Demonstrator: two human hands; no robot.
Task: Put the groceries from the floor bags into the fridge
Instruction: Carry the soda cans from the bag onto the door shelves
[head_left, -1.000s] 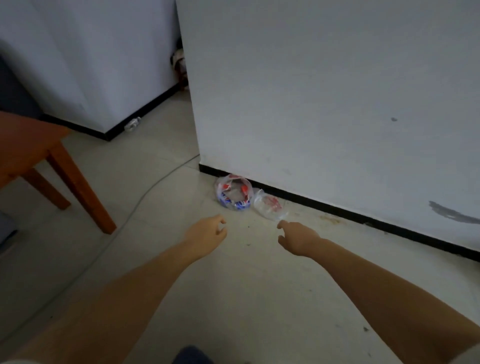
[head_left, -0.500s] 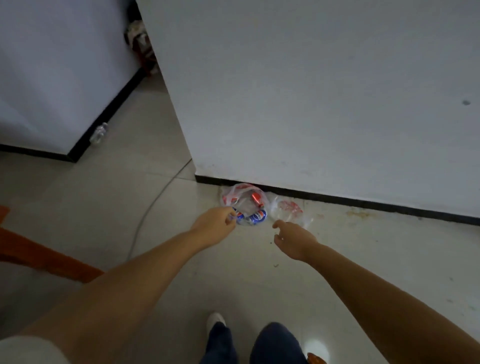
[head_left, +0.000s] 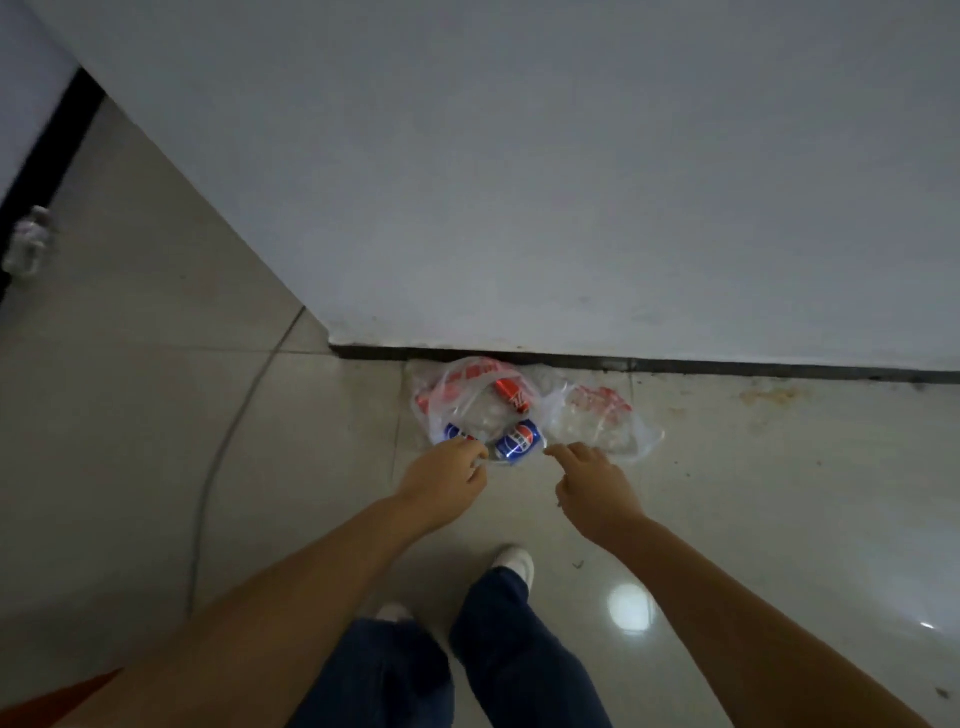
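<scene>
Thin plastic bag (head_left: 470, 397) of cans (head_left: 517, 441) is sagging by the wall.
Left hand (head_left: 444, 483) is pinching its rim, right hand (head_left: 592, 480) reaching loose-fingered; probably heavy, handles look safest.

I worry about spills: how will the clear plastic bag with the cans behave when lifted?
The bag with the cans looks thin and crumpled, so it will likely sag. Its load seems heavy for such film: a red can and blue cans. Lying sideways, they may roll together once lifted.
</scene>
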